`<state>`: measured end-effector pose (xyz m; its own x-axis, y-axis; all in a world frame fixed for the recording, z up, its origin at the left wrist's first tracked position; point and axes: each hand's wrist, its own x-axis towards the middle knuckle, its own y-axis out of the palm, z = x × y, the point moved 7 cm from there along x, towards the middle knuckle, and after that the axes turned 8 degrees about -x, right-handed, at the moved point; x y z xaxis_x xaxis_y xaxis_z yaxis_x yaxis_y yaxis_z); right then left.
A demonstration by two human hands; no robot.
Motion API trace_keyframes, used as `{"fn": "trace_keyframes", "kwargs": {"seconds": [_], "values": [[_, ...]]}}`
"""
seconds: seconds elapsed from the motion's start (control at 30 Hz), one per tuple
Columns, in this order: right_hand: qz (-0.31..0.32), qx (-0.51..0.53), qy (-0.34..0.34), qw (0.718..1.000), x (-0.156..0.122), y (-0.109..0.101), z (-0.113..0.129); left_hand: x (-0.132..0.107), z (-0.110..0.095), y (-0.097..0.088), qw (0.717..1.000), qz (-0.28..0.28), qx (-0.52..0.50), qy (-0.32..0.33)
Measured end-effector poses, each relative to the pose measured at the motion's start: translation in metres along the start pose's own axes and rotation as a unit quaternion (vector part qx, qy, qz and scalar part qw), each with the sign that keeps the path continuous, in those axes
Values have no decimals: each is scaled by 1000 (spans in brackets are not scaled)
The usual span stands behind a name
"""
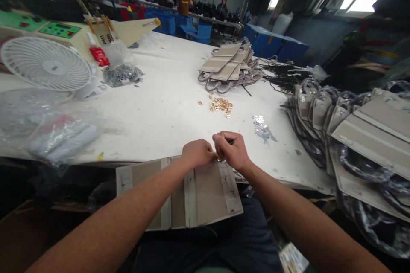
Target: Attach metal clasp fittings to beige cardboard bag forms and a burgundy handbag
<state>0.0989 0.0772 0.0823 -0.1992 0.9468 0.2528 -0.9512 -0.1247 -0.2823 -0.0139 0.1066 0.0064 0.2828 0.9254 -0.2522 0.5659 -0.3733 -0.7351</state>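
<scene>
A beige bag panel [206,196] with pale strips across it lies over my lap, its far edge against the table. My left hand [197,152] is closed at the panel's far edge, fingertips bent down; what they pinch is hidden. Beside it, almost touching, my right hand [233,150] is curled into a fist above the panel's far right corner. A small dark piece of something shows between its fingers, too little to name. Just beyond my hands lie small gold-coloured metal fittings [221,106] in a loose heap, and flat silver pieces [263,129] to their right.
Stacked beige panels with wrapped handles [227,62] stand farther back; more panels [368,132] crowd the right side. Black straps [285,76] lie between. At left are a white fan [46,64], a bag of dark small parts [123,74] and clear plastic bags [60,132]. Other people sit far off.
</scene>
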Motion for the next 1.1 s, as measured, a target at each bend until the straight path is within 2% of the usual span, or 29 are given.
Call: {"fn": "trace_keyframes", "kwargs": {"seconds": [0.17, 0.37, 0.5, 0.67, 0.8, 0.87, 0.93, 1.0, 1.03, 1.1], "values": [[-86, 97, -19, 991, -8, -13, 4, 1, 5, 2, 1000, 9, 19, -15], [-48, 55, -31, 997, -11, -2, 4, -1, 2, 1, 999, 17, 45, -15], [-97, 109, -65, 987, -10, -16, 12, -3, 0, 0, 999, 13, 39, -14], [-110, 95, -20, 989, -13, -19, -5, -5, 1, 1, 999, 14, 37, -32], [-131, 118, -40, 984, -15, -27, -5, -2, 2, 1, 999, 14, 32, -37], [-145, 93, -27, 985, -14, -28, -5, -3, 0, 0, 998, 14, 35, -41], [-124, 33, 9, 992, -12, -25, -7, -7, -3, -1, 998, 12, 43, -44], [-52, -58, 32, 996, -9, -17, -8, -11, -6, -3, 998, 5, 55, -40], [-10, -122, 32, 992, -9, -14, -9, -12, -6, -5, 997, -2, 63, -36], [55, -265, 27, 962, -10, -13, -14, -13, -7, -8, 997, -14, 74, -29]]}}
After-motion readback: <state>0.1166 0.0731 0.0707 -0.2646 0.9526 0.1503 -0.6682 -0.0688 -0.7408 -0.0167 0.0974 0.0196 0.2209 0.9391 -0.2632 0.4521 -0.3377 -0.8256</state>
